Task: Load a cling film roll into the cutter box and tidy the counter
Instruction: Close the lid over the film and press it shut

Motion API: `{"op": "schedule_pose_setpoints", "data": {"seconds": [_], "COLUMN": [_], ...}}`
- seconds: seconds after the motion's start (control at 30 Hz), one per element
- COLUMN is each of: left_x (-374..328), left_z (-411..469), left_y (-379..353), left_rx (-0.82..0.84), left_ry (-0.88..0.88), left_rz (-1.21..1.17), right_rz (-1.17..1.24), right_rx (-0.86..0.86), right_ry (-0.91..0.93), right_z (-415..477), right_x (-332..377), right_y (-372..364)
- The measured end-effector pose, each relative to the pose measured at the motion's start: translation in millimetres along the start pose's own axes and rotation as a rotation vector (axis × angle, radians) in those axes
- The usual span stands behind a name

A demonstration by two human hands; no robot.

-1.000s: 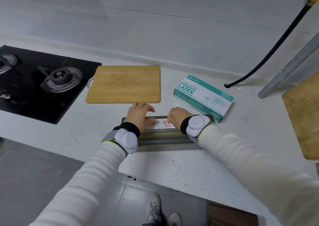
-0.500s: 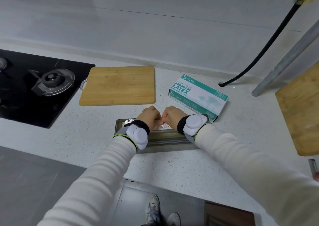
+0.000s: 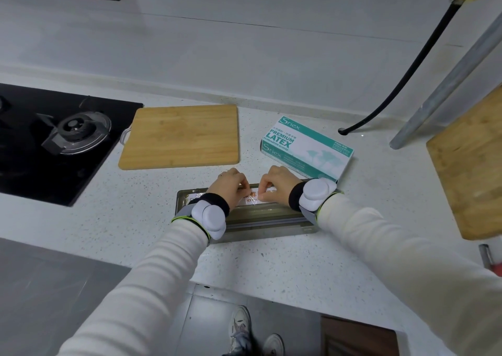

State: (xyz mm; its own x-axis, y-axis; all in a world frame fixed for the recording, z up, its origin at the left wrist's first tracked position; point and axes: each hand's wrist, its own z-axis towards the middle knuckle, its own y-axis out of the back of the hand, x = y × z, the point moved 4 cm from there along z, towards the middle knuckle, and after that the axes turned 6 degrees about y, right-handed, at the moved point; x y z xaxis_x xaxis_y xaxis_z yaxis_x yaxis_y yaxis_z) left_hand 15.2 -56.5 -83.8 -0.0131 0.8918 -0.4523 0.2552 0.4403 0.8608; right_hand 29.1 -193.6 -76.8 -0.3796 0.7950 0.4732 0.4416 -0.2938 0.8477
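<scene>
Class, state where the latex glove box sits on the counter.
In the head view the latex glove box lies right of centre, just beyond the right end of the cutter box and right of the bamboo cutting board.

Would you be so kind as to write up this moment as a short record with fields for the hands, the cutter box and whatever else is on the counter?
Left: left hand, fingers curled, pinching at the cling film roll
Right: right hand, pinching at the same roll, close beside the left
Box: cutter box lies on the counter with the roll in it
Behind, right: glove box
Behind, left: cutting board, flat, beside the hob
Far right: second board
</scene>
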Motion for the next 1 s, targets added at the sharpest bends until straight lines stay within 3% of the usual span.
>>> {"op": "schedule_pose_setpoints", "data": {"seconds": [0.17, 0.33, 1.0], "left_x": [-1.3, 0.2, 0.4], "left_z": [-0.5, -0.8, 1.5], "left_y": [1.3, -0.4, -4.1], "left_rx": [0.004, -0.008, -0.073], "left_ry": [0.003, 0.0, 0.031], "left_rz": [-0.011, 0.004, 0.025], "right_rz": [-0.141, -0.128, -0.061], "right_rx": [0.044, 0.099, -0.018], "right_ry": [-0.065, -0.074, -0.209], "right_z": [-1.2, -11.0, -21.5], "right_x": [-13.6, -33.7, -55.3], "right_y": [7.7, 20.6, 37.0]}}
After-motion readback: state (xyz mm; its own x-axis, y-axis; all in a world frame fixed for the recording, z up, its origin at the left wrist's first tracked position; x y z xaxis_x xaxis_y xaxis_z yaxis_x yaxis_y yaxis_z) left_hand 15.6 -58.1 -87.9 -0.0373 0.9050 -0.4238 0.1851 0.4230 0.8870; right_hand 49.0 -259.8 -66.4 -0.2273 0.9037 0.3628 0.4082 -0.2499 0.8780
